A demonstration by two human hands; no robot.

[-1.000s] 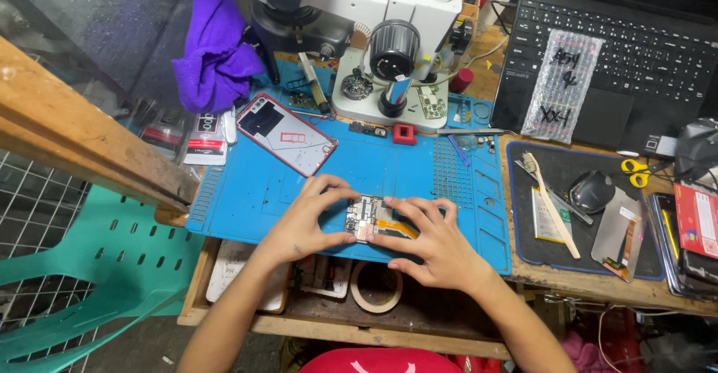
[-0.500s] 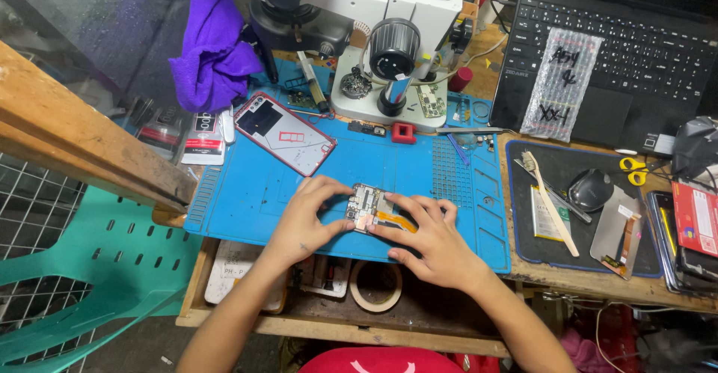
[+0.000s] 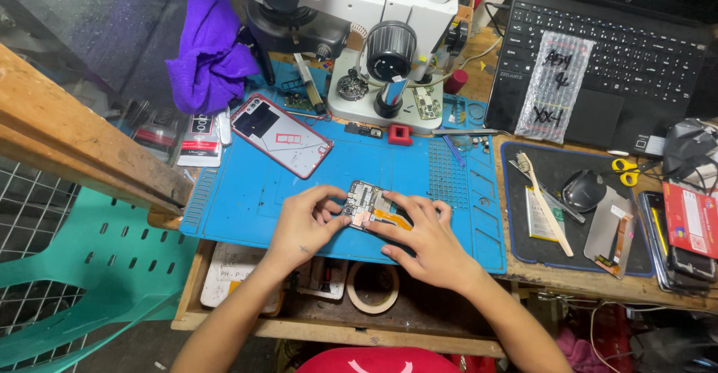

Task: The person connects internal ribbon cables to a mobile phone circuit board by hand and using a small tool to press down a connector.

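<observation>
Opened phone (image 3: 372,207) lies on the blue work mat (image 3: 247,193), near its front edge, roughly centre. Long axis runs diagonal: upper end toward the back-left, lower end toward the front-right, under the right hand. Back is off, guts face up: dark circuit board with small metal shields at the upper end, an orange flex strip crossing the lower part. Edges look silver-grey. Lower end is mostly hidden by fingers.

Left hand (image 3: 303,223) is curled narrow, thumb and fingertips pinching the phone's upper-left edge. Right hand (image 3: 422,238) lies flatter, fingers spread a bit, index and middle pressing on the lower half by the orange strip. Both hands touch the phone; neither lifts it, it sits flat on the mat.

Around it: red-rimmed back cover (image 3: 280,135) lies on the mat, back-left, well apart, also diagonal. Microscope (image 3: 374,36) stands behind the mat. Purple cloth (image 3: 209,51) is at the back left. Laptop (image 3: 606,59) sits back right, with a bubble-wrap bag (image 3: 557,85) on its keys. Tape roll (image 3: 372,287) lies on the lower shelf, just below the hands.
</observation>
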